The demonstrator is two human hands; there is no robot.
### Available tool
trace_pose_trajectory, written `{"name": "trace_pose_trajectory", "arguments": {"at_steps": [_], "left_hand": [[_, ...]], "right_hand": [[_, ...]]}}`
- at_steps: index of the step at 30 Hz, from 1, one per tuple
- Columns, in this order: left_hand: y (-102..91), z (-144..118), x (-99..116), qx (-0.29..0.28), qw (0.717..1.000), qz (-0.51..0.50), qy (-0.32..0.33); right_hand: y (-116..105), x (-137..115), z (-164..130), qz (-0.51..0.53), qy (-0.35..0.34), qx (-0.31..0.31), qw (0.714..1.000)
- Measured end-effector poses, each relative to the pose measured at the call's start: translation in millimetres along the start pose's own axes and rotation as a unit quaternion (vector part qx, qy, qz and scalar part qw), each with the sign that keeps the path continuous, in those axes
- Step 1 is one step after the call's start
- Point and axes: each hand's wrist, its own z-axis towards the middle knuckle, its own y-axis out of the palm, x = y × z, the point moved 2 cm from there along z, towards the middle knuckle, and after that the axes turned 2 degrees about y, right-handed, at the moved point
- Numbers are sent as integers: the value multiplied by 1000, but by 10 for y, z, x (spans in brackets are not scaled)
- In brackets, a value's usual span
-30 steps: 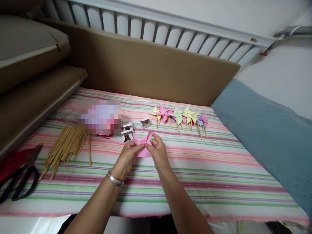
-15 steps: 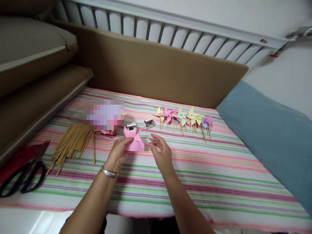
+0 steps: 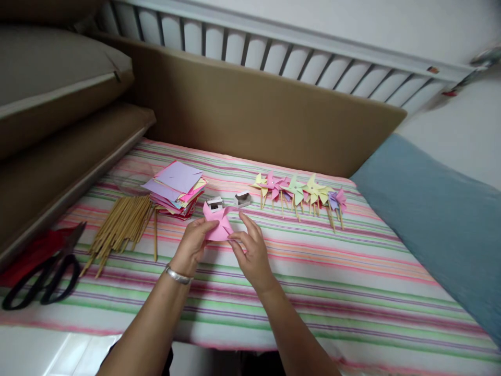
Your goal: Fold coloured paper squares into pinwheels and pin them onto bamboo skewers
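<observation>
On the far left, black scissors (image 3: pixel 41 279) lay on the striped cloth (image 3: pixel 352 282), next to something red. Beside them was a bunch of thin wooden sticks (image 3: pixel 121 227). Next came a stack of colored paper squares (image 3: pixel 177 189), with a purple sheet on top.

In the middle, the left hand (image 3: pixel 193 245) pinched the pink paper (image 3: pixel 217 225) by its left edge and held it just above the cloth. The paper was folded into points, like a pinwheel not yet on a stick. Half a second before, the right hand (image 3: pixel 250 248) had been open and away from the paper. Now it had come back, and its fingertips touched the right edge of the pink paper, fingers close together. I think the folding was going on again, with both hands on the paper.

Just behind the pink paper sat two small open boxes (image 3: pixel 229 201). They were too small to see what was inside.

To the right, a row of finished pinwheels (image 3: pixel 299 190) lay on their sticks, touching each other. On the far right was a blue cushion (image 3: pixel 438 230).
</observation>
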Motion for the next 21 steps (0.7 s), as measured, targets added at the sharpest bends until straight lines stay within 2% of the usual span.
{"name": "trace_pose_trajectory", "arguments": {"at_steps": [6,11,16,21], "left_hand": [[52,-18,-81,-46,997,54,-4],[125,-45,-192,-79,993,88,-11],[176,-87,-191,-86,992,89,-2],[147,-70,-196,-93,992,86,-5]], "right_hand": [[-70,63,42,57,73,14,996],[-70,93,38,59,121,24,991],[-70,101,35,39,129,12,991],[-73,116,35,28,128,3,991]]}}
